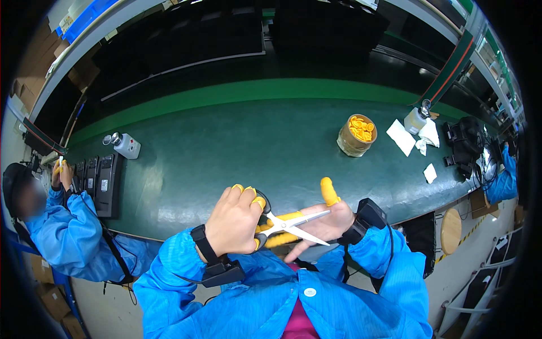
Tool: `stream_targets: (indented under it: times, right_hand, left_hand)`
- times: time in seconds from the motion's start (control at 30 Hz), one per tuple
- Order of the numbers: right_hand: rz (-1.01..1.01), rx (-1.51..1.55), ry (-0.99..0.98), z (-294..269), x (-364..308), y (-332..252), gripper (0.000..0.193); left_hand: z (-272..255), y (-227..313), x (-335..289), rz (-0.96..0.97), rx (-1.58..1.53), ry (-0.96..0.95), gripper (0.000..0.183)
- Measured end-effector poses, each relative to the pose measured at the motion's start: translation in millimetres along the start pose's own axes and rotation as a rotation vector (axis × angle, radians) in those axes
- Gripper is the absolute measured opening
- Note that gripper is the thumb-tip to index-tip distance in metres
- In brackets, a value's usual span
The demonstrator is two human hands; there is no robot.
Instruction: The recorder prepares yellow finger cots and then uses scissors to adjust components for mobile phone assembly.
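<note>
My left hand (230, 223) is closed around the black handles of a pair of scissors (285, 224). The silver blades are spread apart and point right, in front of my right palm. My right hand (327, 221) is open, palm up, its fingers stretched to the left partly behind the scissors. A yellow finger cot (328, 192) covers the raised right thumb. More yellow cots sit on other fingers of both hands; at least one lower right finger is bare. Whether the blades touch the right hand, I cannot tell.
On the green table (248, 147) stand a round tub (353, 144) of yellow finger cots and two pump bottles (127, 147) (415, 122). White wipes (401, 138) and black gear (466, 144) lie at right. A co-worker (68, 226) sits at left beside black devices (106, 183).
</note>
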State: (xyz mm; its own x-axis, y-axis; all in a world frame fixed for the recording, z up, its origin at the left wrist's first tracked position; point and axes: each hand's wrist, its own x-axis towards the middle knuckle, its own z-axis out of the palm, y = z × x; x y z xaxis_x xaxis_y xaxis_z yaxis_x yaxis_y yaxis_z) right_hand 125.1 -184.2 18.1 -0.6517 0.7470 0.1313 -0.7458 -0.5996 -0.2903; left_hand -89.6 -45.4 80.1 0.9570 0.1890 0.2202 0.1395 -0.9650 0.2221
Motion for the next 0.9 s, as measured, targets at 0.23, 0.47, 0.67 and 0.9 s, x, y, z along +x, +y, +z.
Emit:
stream_targets:
  times: [0.23,0.47,0.67,0.9]
  right_hand:
    - [0.062,0.032,-0.005,-4,-3,10,0.118]
    - [0.123,-0.035,0.057,-2,3,7,0.118]
    - [0.054,0.000,0.084,-1,9,12,0.117]
    - [-0.132,-0.099,0.214,24,-1,-7,0.116]
  left_hand:
    - [-7,-7,7,0.085,-0.021,-0.039,0.043]
    - [2,-14,10,0.130,0.095,-0.013,0.026]
    - [14,-25,3,0.117,0.144,-0.086,0.017]
    - [-12,-24,-6,-0.044,0.020,0.029,0.036]
